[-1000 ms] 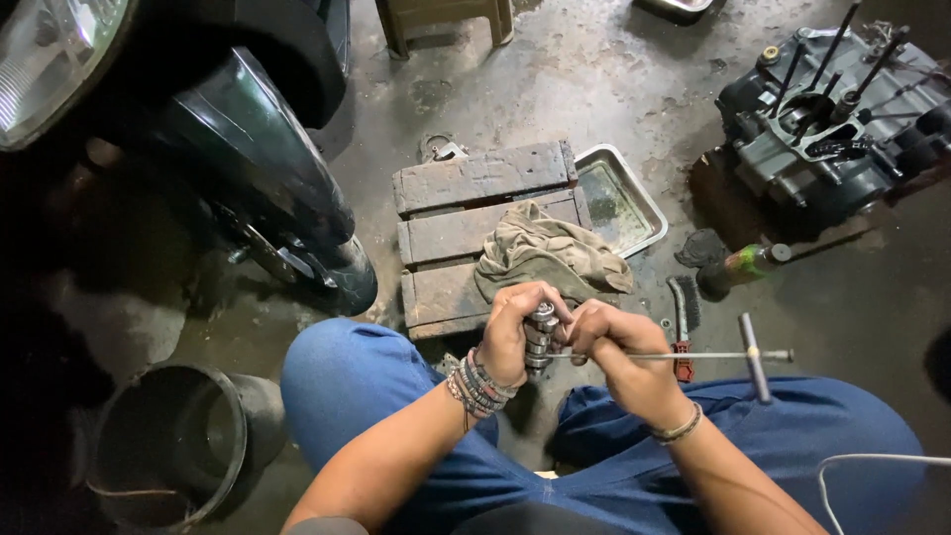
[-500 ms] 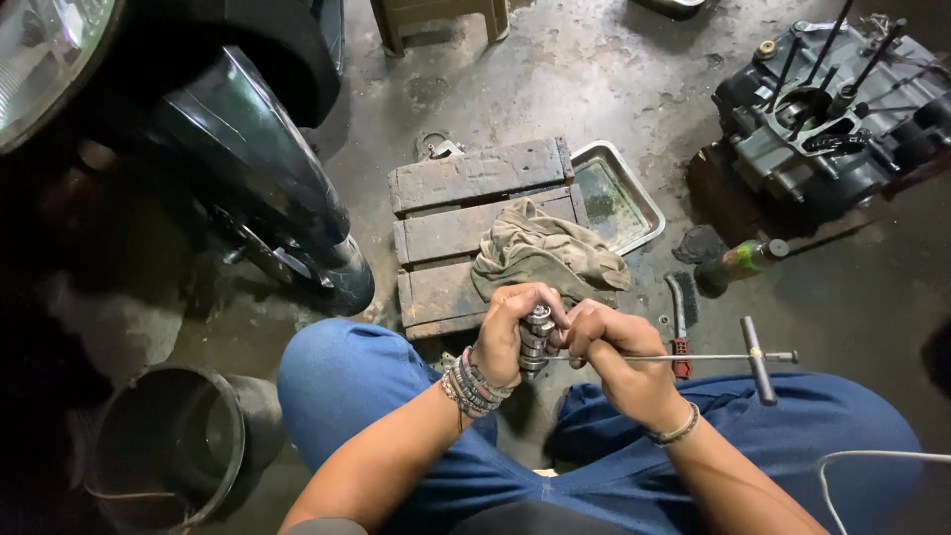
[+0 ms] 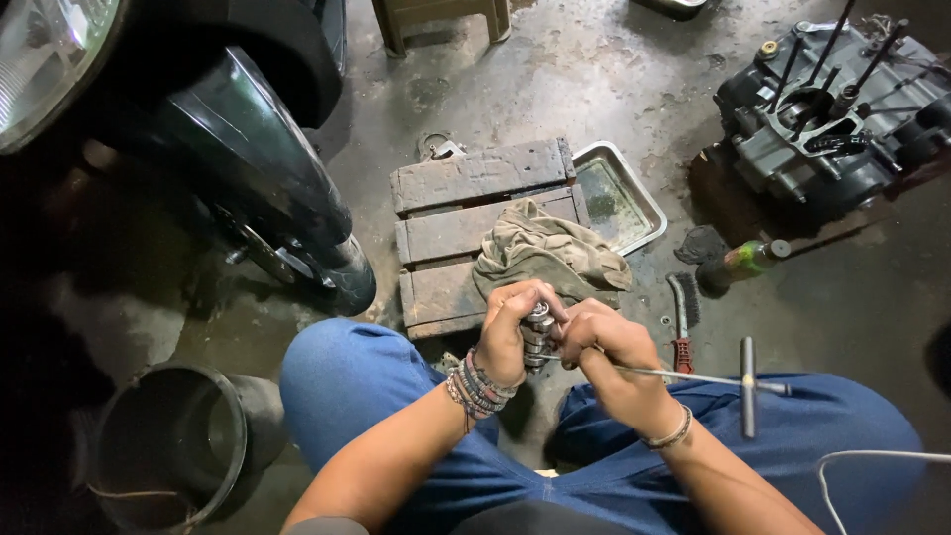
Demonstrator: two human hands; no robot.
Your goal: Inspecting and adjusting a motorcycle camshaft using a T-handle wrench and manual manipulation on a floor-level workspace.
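Observation:
I sit with my knees apart in blue trousers, looking down at both hands. My left hand (image 3: 510, 332), with several bead bracelets on the wrist, is wrapped around a small ribbed metal part (image 3: 538, 333) held upright. My right hand (image 3: 609, 352) grips the shaft of a long T-handle wrench (image 3: 728, 379), whose tip meets the metal part and whose cross handle sticks out to the right over my thigh. The two hands touch each other above the gap between my knees.
Ahead lie a wooden pallet block (image 3: 466, 223) with a crumpled rag (image 3: 550, 253), a metal tray (image 3: 619, 193), a wire brush (image 3: 682, 317) and a green bottle (image 3: 738, 263). An engine block (image 3: 827, 119) sits far right, a motorcycle front wheel and fender (image 3: 258, 178) left, a black bucket (image 3: 173, 446) lower left.
The hands shifted slightly; the T-handle's cross bar stays out to the right, and the view barely moved.

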